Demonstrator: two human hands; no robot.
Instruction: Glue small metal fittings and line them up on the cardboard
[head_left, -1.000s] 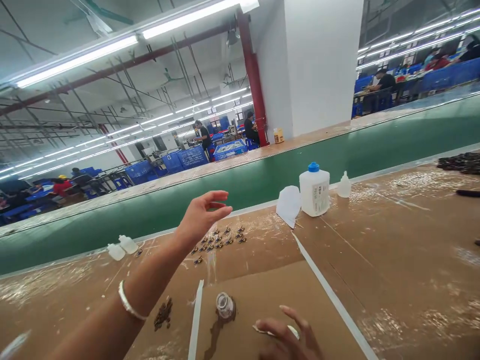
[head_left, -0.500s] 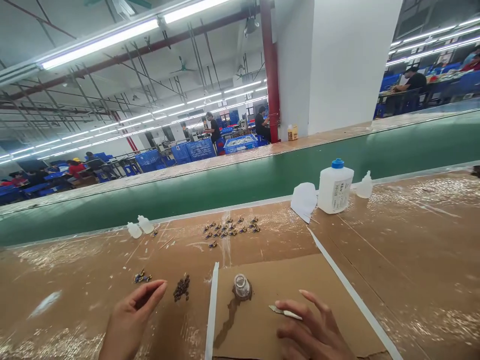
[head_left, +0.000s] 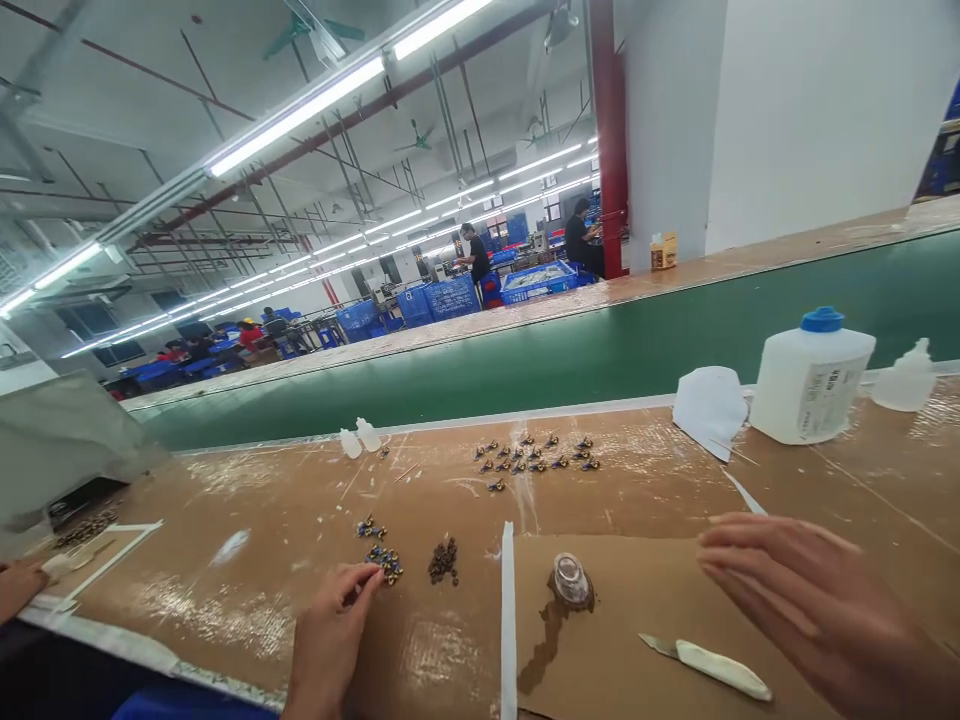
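left hand (head_left: 334, 630) curls almost shut at the small blue-and-gold metal parts (head_left: 382, 565), hold unclear; right hand (head_left: 810, 610) hangs open and empty over a white-handled knife (head_left: 705, 665). small glass jar (head_left: 571, 580) stands on a cardboard sheet (head_left: 660, 580) in a brown spill (head_left: 544, 650), contents unclear; blue-capped plastic jug (head_left: 814, 375) stands well to the right.

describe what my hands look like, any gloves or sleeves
Your left hand and right hand are both bare, with no gloves, tape or markings. No ring shows on the slim fingers of the right hand. No sleeve or bracelet shows in this view, and the forearms are mostly out of frame.
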